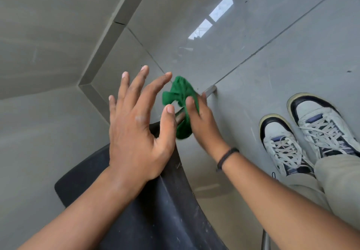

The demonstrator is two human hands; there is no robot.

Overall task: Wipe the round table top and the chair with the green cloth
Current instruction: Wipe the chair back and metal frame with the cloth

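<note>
Down near the floor, the green cloth (180, 101) is bunched around a metal chair leg (210, 90), and the right hand (202, 121) grips it there — thumb on the near side, fingers wrapped behind, so the cloth is pinched against the tube. The leg's long axis runs on a slant from the dark seat at lower left up toward the right, where its bare end meets the floor beside a tile joint. The crumpled cloth follows the same line, its loose folds sticking out toward the upper left and a lower lump hanging below the thumb.

The left hand (138, 125) holds nothing — its fingers are spread wide, palm facing away, hovering over the edge of the black chair (155, 210) just beside the cloth without clearly touching it. A dark band (227, 157) circles the right wrist.

The chair's seat is a black, slightly dusty shell that fills the lower middle of the view. Under it lies a floor (292, 54) of large grey glossy tiles with thin joints, carrying a bright window reflection. A grey skirting strip runs along the wall (39, 35) at left and turns a corner. At right, two white and dark sneakers (303, 132) and beige trouser legs stand on the tiles.
</note>
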